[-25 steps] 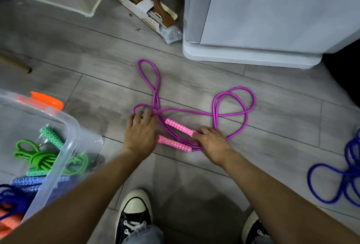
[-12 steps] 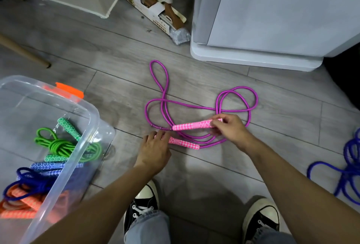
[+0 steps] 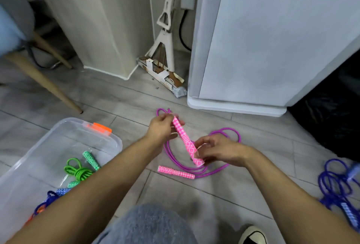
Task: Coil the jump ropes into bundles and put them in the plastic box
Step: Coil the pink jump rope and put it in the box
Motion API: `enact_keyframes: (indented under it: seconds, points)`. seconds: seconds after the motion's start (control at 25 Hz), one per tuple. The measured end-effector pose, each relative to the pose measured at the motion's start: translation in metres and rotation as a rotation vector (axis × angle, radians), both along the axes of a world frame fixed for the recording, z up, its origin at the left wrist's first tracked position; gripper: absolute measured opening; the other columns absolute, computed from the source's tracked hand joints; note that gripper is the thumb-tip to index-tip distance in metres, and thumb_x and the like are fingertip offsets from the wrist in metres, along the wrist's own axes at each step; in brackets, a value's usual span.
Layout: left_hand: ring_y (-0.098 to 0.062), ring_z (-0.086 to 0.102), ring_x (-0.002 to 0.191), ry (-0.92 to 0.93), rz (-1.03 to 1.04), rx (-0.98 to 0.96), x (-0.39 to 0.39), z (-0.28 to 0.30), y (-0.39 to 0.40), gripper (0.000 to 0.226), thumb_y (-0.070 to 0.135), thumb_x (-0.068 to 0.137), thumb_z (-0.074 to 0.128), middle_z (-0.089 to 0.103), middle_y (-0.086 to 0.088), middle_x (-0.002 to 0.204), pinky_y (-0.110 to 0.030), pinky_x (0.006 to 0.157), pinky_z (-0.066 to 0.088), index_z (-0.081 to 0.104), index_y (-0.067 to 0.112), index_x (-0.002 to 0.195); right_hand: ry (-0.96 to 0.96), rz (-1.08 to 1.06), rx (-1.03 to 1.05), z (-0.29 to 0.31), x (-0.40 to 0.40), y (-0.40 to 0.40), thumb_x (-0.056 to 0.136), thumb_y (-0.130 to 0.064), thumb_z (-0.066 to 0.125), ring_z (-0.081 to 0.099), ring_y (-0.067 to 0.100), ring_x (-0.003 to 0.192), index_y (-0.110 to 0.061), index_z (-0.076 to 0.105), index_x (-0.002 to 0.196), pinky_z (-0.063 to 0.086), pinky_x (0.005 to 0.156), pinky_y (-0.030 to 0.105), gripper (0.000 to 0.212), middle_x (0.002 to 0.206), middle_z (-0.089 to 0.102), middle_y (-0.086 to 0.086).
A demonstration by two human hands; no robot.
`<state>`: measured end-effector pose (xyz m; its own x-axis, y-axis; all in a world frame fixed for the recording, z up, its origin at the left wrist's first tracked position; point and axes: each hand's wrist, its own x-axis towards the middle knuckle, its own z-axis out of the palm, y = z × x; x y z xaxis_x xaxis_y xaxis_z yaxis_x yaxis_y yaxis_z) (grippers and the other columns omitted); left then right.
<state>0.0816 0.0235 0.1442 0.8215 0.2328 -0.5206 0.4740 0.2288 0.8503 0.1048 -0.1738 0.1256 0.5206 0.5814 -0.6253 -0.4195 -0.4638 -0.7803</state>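
A purple jump rope [image 3: 224,133] with pink patterned handles lies looped on the grey floor. My left hand [image 3: 162,129] grips the upper end of one pink handle [image 3: 185,142], lifted off the floor, along with rope near it. My right hand [image 3: 218,151] pinches the lower end of the same handle. The second pink handle [image 3: 176,172] lies flat on the floor below. A clear plastic box [image 3: 39,146] with an orange latch stands at the left, holding a coiled green rope [image 3: 78,171] and blue and orange ropes [image 3: 48,199].
A blue jump rope [image 3: 335,187] lies loose on the floor at the right. A white appliance [image 3: 263,48] stands behind, with a mop [image 3: 165,35] beside it. A wooden chair leg [image 3: 44,84] slants at the left. My knee [image 3: 148,224] and a shoe [image 3: 253,236] are at the bottom.
The handle has been raised off the floor; my left hand came up from the floor to grip its upper end, and my right hand shifted to its lower end. The view tilted up.
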Motion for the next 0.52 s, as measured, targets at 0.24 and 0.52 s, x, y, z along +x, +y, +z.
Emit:
enact_keyframes:
  seconds: [0.24, 0.52]
  points:
    - [-0.026, 0.064, 0.069, -0.171, -0.329, 0.010, -0.045, 0.141, -0.027, 0.023, 0.013, 0.093, 0.046, 0.067, -0.011, 0.079, -0.039, 0.074, 0.058, 0.068, 0.004, 0.093, -0.590, 0.163, -0.509, 0.141, -0.007, -0.023, 0.086, -0.023, 0.071, 0.070, 0.024, 0.103, -0.016, 0.068, 0.106, 0.056, 0.084, 0.036, 0.022, 0.108, 0.073, 0.007]
    - [-0.019, 0.044, 0.051, -0.450, -0.476, 0.124, -0.081, 0.232, -0.063, 0.029, 0.016, 0.083, 0.040, 0.051, -0.005, 0.059, -0.029, 0.055, 0.040, 0.063, 0.009, 0.067, -0.764, -0.071, 0.168, 0.240, -0.066, -0.053, 0.097, -0.017, 0.064, 0.069, 0.019, 0.087, -0.011, 0.071, 0.102, 0.052, 0.097, 0.035, 0.010, 0.084, 0.068, 0.008]
